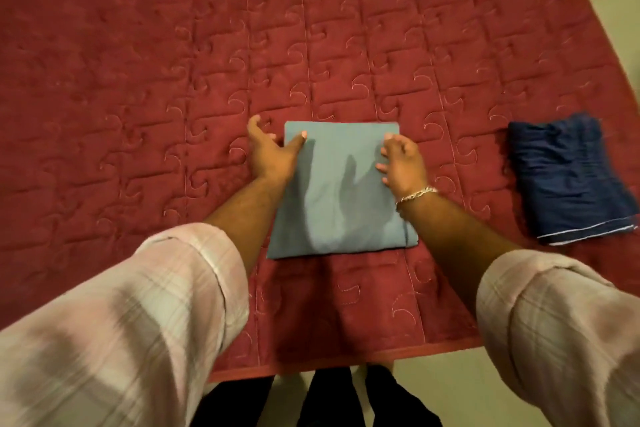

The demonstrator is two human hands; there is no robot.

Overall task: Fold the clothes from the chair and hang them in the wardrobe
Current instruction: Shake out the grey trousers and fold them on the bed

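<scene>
Head view looked down on a dark red quilted bedspread [173, 62], its surface stitched into squares with pale curled motifs, filling most of the frame. At the centre lay a folded grey-blue garment [337, 191], smooth and matte, folded into a neat, nearly square rectangle with crisp edges. Toward the right edge of the frame, well apart from it, sat a folded navy garment [568, 180], finely ribbed or striped, slightly rumpled on top, with a thin pale line along its lower edge.

The left hand [273, 152] rested at the upper left corner of the grey-blue garment; its thumb lay on top of the cloth while the other fingers spread loosely onto the bedspread beside it, relaxed rather than clenched. The right hand [401, 163] lay at the garment's upper right edge, fingers loosely bent with their tips touching the fabric, not wrapped round anything. A silver chain bracelet [415, 194] circled the right wrist. Both forearms came from rolled, pale pink checked sleeves [138, 315] at the lower corners. Pale floor [433, 378] showed at the bottom, below the bedspread's edge.
</scene>
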